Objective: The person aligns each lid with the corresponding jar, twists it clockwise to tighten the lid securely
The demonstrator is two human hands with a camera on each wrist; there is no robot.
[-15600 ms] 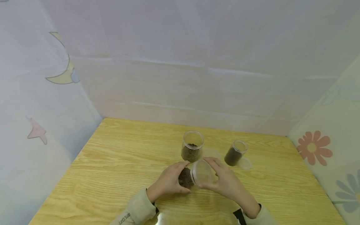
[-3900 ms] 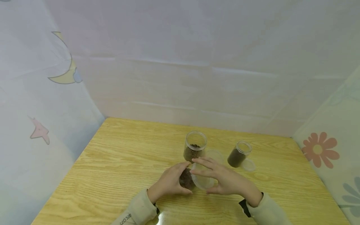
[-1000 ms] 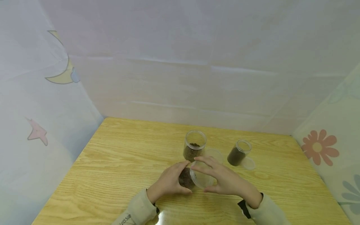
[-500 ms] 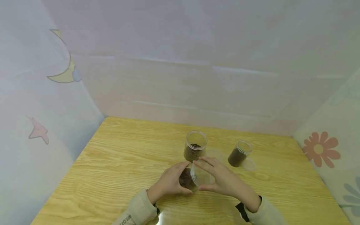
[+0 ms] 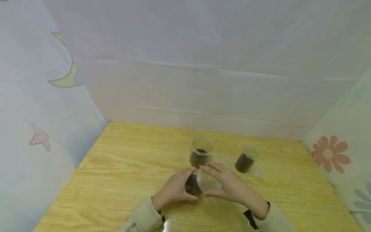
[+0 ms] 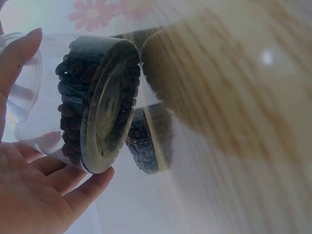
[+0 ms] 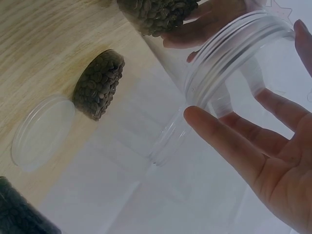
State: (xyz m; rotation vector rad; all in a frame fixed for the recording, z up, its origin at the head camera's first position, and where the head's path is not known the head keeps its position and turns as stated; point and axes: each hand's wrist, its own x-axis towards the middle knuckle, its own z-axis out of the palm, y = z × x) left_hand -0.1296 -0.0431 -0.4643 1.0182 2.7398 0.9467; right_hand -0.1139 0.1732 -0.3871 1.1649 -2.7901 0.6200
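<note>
Right fingers point(image 7: 224, 146) moved inward, spread wide around the clear jar point(image 5: 193, 186).

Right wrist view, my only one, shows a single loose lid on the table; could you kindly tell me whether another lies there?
Observer: Yes, the head view shows a second clear lid on the table, just right of the small jar.
Operator: Thank you; the held jar is cut off at the top of my picture, so which way does its base point?
Observer: Toward the person's left, with the left hand around that end in the head view.
Operator: Lastly, does the left sleeve carry any print, please?
Observer: Yes, dark lettering, seen in the head view.
</note>
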